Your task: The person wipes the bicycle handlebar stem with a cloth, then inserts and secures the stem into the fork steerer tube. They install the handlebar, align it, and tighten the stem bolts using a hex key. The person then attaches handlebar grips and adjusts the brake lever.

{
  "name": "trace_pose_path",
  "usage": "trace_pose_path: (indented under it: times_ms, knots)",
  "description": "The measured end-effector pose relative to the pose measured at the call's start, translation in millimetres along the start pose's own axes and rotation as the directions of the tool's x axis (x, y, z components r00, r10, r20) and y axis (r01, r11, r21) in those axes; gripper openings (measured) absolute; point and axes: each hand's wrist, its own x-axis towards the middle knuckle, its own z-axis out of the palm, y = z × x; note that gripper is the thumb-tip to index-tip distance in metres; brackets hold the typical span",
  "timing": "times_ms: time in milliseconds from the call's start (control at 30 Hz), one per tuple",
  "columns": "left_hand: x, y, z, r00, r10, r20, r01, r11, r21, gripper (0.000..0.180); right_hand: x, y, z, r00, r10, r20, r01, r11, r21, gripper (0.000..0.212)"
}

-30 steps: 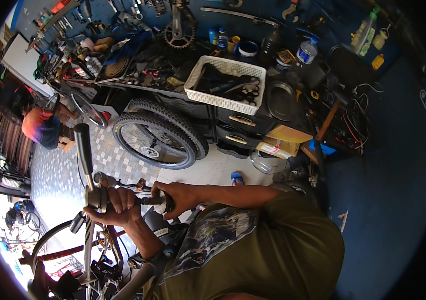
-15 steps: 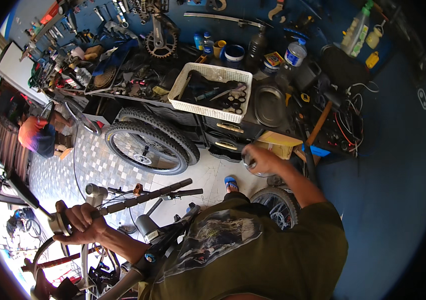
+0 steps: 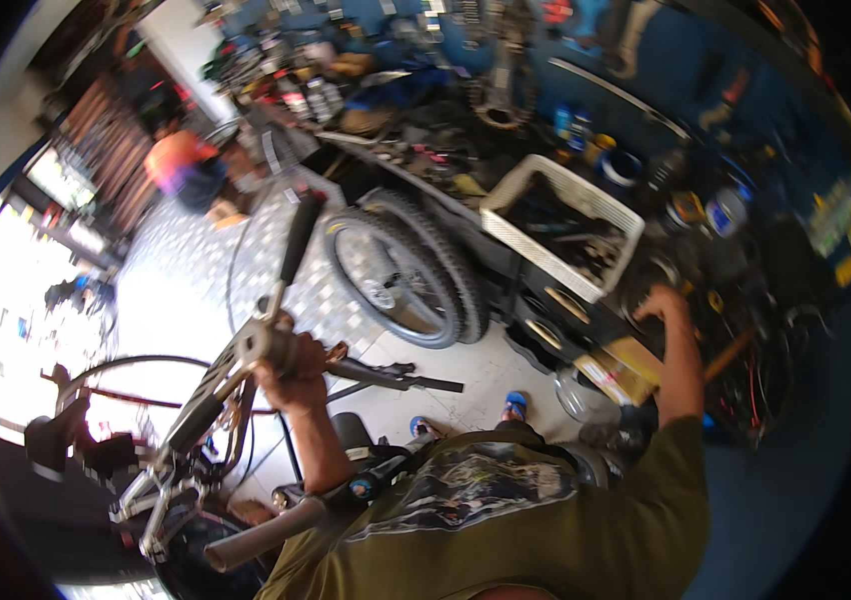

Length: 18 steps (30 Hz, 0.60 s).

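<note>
Handlebar (image 3: 276,300) of the bike (image 3: 186,470), lower left of view, is gripped at its centre by the left hand (image 3: 296,372), fingers wrapped tight round the bar. One black grip end points up toward the tiled floor (image 3: 196,270). Right hand (image 3: 664,302) is stretched out to the cluttered bench, just right of the white basket (image 3: 561,238); whether it is closed on anything cannot be told, picture blurred. Spare wheel (image 3: 401,280) leans under the bench. Another person in orange (image 3: 181,165) crouches farther off.
</note>
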Motion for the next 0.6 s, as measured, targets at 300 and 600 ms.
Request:
trace_pose_path:
  times_ms: [300,600]
  knots:
    - [-6,6,1,0.992,0.058,-0.114,-0.041,0.988,0.15,0.078,-154,-199,-13,0.628,-0.778,-0.023,0.688,0.542,0.483,0.072]
    - [-16,18,20,0.996,-0.081,0.022,0.069,0.945,0.321,0.097,-234,-463,127,-0.219,-0.954,-0.206,-0.15,-0.176,0.973,0.097]
